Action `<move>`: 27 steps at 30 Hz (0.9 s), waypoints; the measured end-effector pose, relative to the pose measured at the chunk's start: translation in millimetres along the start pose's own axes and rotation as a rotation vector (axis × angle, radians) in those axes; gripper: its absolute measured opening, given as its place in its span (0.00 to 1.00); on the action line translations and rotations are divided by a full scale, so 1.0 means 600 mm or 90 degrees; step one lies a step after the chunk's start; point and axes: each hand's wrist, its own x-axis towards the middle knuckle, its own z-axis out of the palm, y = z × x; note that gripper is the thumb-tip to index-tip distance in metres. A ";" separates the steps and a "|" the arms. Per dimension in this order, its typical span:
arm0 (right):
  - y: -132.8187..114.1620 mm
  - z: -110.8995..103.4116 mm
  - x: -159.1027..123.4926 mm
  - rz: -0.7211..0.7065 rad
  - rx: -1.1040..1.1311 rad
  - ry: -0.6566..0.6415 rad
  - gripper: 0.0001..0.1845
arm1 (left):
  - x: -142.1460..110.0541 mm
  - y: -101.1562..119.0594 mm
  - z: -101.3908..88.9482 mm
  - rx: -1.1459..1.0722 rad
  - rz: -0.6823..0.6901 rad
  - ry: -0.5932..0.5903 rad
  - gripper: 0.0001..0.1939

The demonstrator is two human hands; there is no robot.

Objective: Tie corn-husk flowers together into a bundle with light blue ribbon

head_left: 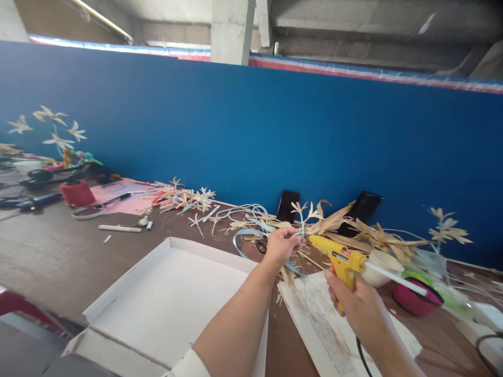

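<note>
Left hand point(283, 245) up at the far right corner of the box point(212, 251), fingers pinched on a thin blue stem point(303, 226) topped by a pale flower point(312, 213). Right hand point(359, 309) right of the box, closed round the grip of the yellow gun point(341, 259), glue stick point(395, 277) out the back. Nozzle point(313, 239) just beside the left fingertips; contact with the stem is hard to tell, blurry there.

Handling, my judgement: hold the stem steady, bring the tip to the join rather than the skin, squeeze lightly for a small bead, fingertips off the hot metal. Petals look flimsy, so grip the stem only.

In the way: dry husks point(334, 222) beyond the box's right corner, close to the nozzle; blue ribbon point(249, 231) behind the same corner, could snag. Black cord point(363, 356) runs below the right hand, could drag. Printed papers point(314, 314) right of the box on the counter point(58, 251), white bowl point(379, 280) and pink pouch point(414, 301) farther right. Two phones point(288, 205) point(361, 209) lean behind, right of the box.
</note>
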 end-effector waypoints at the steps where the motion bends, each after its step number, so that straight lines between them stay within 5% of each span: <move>1: 0.002 -0.001 0.001 0.001 0.001 -0.003 0.21 | -0.001 0.001 0.000 -0.001 0.001 -0.001 0.04; 10: 0.007 -0.009 -0.004 -0.010 -0.019 0.031 0.21 | -0.002 0.002 -0.001 -0.005 0.009 -0.015 0.04; 18: 0.033 -0.064 0.023 -0.069 -0.223 0.138 0.23 | -0.001 0.000 -0.001 -0.003 -0.005 -0.014 0.05; 27: 0.043 -0.064 0.004 -0.032 -0.141 0.121 0.25 | -0.001 -0.009 -0.005 -0.034 -0.009 -0.039 0.12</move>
